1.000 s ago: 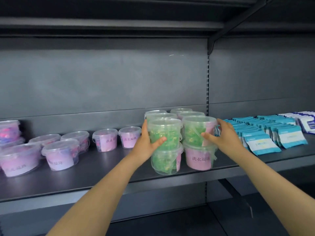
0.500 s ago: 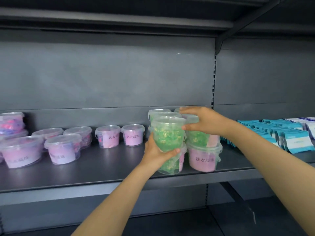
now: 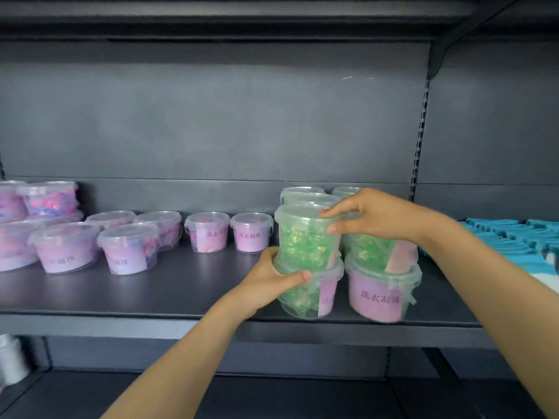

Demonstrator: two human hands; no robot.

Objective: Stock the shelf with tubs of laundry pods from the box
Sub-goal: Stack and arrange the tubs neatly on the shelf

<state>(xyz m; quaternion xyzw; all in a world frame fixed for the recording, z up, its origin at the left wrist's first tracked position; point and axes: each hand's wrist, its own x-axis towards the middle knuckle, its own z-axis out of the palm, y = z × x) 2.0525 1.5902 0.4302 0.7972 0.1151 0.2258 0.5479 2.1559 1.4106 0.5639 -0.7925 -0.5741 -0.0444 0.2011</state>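
Green tub [image 3: 305,234] is held atop a lower tub [image 3: 302,297] on the shelf [image 3: 181,297], centre right of frame: base gripped by the left hand [image 3: 272,279], rim pinched by the right hand [image 3: 372,219]. Rear tubs [image 3: 298,193] are mostly hidden; blue packets [image 3: 514,237] are cut off at the right edge

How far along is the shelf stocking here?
Done: purple tubs line the shelf at left; a green stack stands on the right. In hand: the left hand grips the top green tub, the right hand pinches its rim, atop the lower tub. Left: unclear; no box in view.
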